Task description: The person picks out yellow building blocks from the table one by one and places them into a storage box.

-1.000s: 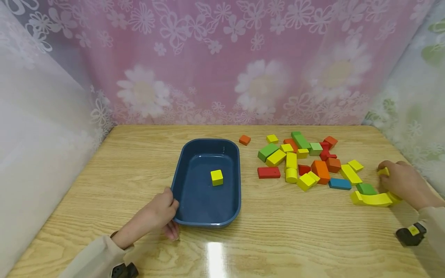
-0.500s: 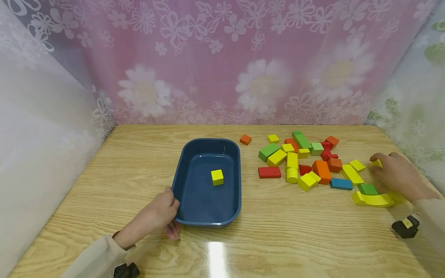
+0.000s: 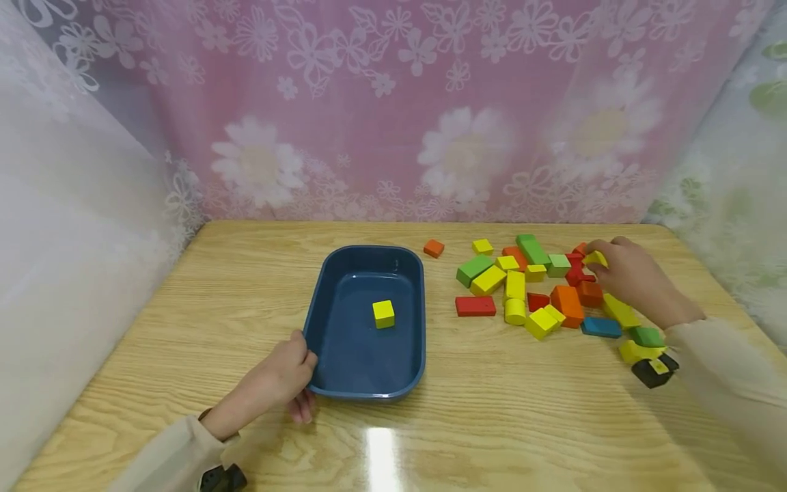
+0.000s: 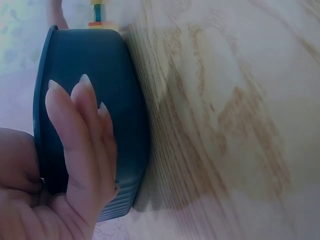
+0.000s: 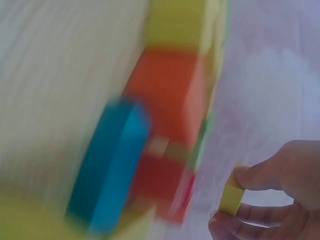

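Note:
My left hand (image 3: 283, 372) grips the near left corner of a dark blue plastic tray (image 3: 413, 383), thumb over the rim. In the left wrist view, several fingers (image 4: 82, 135) lie along the tray's outer wall. One yellow cube (image 3: 384, 314) sits inside the tray. My right hand (image 3: 636, 277) pinches a small yellow block (image 5: 231, 197) between thumb and fingertips. That hand is over the right side of the block pile, close by a red notched block (image 3: 575, 272). The wrist and sleeve hide part of a curved yellow block (image 3: 636, 352).
Several loose wooden blocks lie right of the tray, among them a red block (image 3: 475, 306), an orange block (image 3: 567, 305), a blue block (image 3: 602, 327) and a green block (image 3: 475, 270). A floral curtain (image 3: 369, 137) hangs behind the wooden table (image 3: 504, 424).
My right hand has carried the small yellow block leftward and away from me, from the table's right edge to over the pile. The left hand and tray have stayed put.

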{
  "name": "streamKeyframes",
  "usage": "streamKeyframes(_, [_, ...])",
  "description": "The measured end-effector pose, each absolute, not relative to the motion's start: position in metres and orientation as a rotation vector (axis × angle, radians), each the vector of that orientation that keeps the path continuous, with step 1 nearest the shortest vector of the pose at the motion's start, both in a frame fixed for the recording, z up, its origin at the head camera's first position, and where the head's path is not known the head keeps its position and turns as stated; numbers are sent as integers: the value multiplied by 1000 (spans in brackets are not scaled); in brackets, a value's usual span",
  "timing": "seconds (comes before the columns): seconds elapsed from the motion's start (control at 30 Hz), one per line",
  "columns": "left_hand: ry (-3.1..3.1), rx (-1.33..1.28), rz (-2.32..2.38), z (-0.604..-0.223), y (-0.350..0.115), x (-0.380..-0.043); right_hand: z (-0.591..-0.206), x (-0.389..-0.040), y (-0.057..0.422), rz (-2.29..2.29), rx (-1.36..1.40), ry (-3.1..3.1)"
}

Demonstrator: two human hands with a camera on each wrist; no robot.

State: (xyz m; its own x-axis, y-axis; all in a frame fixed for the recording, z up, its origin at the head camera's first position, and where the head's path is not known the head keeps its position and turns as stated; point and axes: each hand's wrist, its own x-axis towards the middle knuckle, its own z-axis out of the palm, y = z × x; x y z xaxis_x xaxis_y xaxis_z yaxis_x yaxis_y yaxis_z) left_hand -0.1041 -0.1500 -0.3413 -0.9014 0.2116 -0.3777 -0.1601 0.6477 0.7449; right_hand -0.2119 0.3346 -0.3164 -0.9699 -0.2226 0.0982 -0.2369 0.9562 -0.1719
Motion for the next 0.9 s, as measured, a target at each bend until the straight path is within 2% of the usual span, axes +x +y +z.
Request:
streamKeyframes(0.2, [2464,29,1117,-338,-150,-104,-309,-218,278,370,450,-3010])
streamKeyframes(0.5, [2463,43,1066,-337,-148,-102,-293,-210,199,358,777,-2891])
streamKeyframes(0.9, [2470,69,1077,-340,-149,-103,-304,-184,121,352,1070,-2727])
